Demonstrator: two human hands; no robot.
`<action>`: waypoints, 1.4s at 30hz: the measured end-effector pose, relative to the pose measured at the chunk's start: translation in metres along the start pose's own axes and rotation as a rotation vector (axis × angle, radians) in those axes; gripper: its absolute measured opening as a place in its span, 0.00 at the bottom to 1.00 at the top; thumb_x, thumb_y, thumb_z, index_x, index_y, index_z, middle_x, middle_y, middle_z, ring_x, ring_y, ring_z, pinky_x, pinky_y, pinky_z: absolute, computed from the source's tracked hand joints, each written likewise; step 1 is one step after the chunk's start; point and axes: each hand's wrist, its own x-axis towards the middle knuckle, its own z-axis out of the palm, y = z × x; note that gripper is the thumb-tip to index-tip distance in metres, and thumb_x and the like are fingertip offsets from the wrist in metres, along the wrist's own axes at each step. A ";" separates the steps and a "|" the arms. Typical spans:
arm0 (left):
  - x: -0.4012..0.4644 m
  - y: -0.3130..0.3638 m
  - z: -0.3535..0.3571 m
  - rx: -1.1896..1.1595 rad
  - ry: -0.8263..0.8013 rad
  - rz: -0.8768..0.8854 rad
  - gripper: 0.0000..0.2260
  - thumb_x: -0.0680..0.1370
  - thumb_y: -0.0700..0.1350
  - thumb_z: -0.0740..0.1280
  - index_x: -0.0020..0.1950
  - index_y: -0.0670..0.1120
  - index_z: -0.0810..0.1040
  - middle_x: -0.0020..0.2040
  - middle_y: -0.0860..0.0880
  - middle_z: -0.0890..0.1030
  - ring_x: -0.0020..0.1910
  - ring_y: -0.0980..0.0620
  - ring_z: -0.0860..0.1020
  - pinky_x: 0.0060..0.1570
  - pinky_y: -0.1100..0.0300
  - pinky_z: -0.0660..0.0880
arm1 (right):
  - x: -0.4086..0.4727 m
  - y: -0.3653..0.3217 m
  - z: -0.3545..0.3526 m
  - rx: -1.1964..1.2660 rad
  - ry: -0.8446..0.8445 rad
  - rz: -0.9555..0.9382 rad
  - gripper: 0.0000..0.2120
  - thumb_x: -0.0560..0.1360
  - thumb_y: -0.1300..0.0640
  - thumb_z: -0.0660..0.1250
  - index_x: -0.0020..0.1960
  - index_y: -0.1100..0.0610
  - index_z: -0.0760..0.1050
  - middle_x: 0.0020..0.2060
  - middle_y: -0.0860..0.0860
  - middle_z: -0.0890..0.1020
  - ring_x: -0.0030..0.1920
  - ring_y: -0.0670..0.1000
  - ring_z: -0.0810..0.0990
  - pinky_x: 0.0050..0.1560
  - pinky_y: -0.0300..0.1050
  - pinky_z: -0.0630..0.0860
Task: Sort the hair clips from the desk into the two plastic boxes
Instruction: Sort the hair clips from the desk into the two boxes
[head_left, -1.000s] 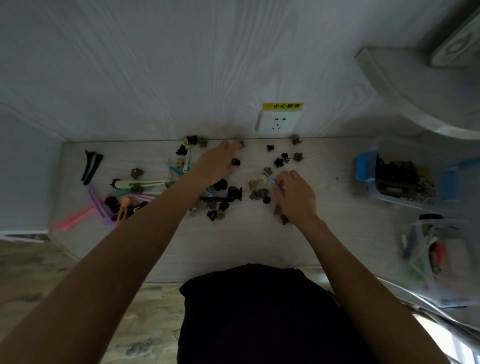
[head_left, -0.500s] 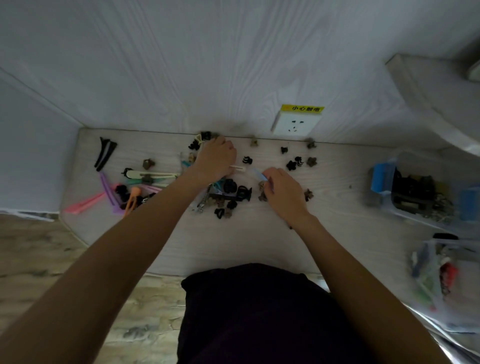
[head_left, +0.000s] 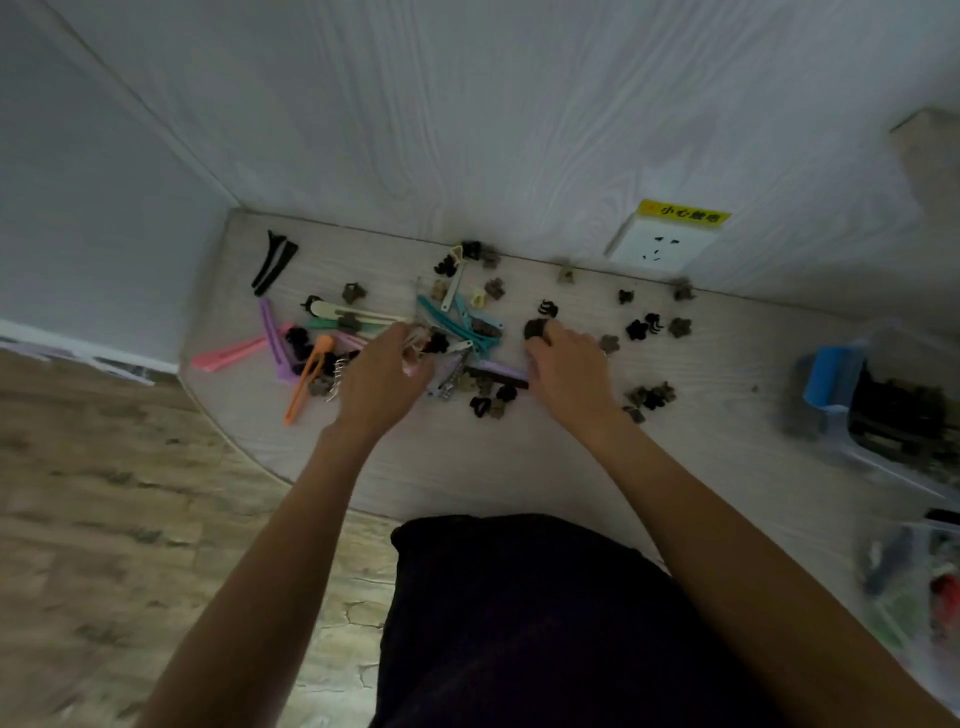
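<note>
Far left of the tabletop (head_left: 467, 467): a black clip pair (head_left: 274, 261) lies apart from the rest. Below it, long clips in pink (head_left: 228, 354), purple (head_left: 271, 338) and orange (head_left: 307, 376) lie fanned and overlapping, probably left for a later pass.

Left hand (head_left: 382, 376): it reaches into the middle pile. Its grip is curled around a small pale clip at the fingertips; blur hides the exact hold. Judgement: it is collecting clips before a transfer.

Centre: teal clips (head_left: 457, 325) cross above the pile. Small black and brown claw clips lie scattered toward the wall.

Right hand (head_left: 563, 369): its fingertips are clamped on a dark claw clip (head_left: 535, 328), just off or on the surface; contact cannot be told. A brown cluster (head_left: 649, 397) lies just right of its wrist.

Wall: a socket (head_left: 662, 247) with a yellow label sits above the tabletop edge.

Right edge: the far box (head_left: 831, 379), with a blue latch, holds dark claw clips. The near box (head_left: 914, 587) holds coloured clips, blurred. Both are well apart from the hands, so each load requires a reach to the right. Judgement: sorting appears to go by clip type, and many clips remain unsorted.
</note>
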 end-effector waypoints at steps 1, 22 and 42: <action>-0.005 0.000 0.004 0.060 -0.030 0.005 0.14 0.75 0.49 0.67 0.55 0.42 0.73 0.48 0.43 0.79 0.48 0.43 0.78 0.41 0.56 0.69 | -0.001 0.006 -0.001 0.017 0.014 0.028 0.04 0.64 0.65 0.72 0.38 0.62 0.78 0.35 0.59 0.79 0.30 0.58 0.77 0.31 0.44 0.71; 0.001 0.010 0.018 0.467 -0.061 0.134 0.15 0.77 0.49 0.61 0.58 0.41 0.73 0.57 0.42 0.77 0.55 0.41 0.74 0.52 0.50 0.69 | 0.005 0.007 -0.005 0.263 -0.120 0.075 0.08 0.77 0.58 0.59 0.51 0.62 0.71 0.46 0.59 0.76 0.47 0.56 0.72 0.41 0.47 0.65; 0.002 -0.032 -0.031 0.029 0.123 -0.323 0.13 0.81 0.45 0.54 0.54 0.36 0.70 0.49 0.37 0.77 0.48 0.38 0.77 0.41 0.54 0.65 | 0.018 -0.012 -0.017 0.190 -0.164 -0.008 0.11 0.77 0.54 0.59 0.52 0.62 0.71 0.41 0.56 0.76 0.35 0.53 0.72 0.33 0.45 0.66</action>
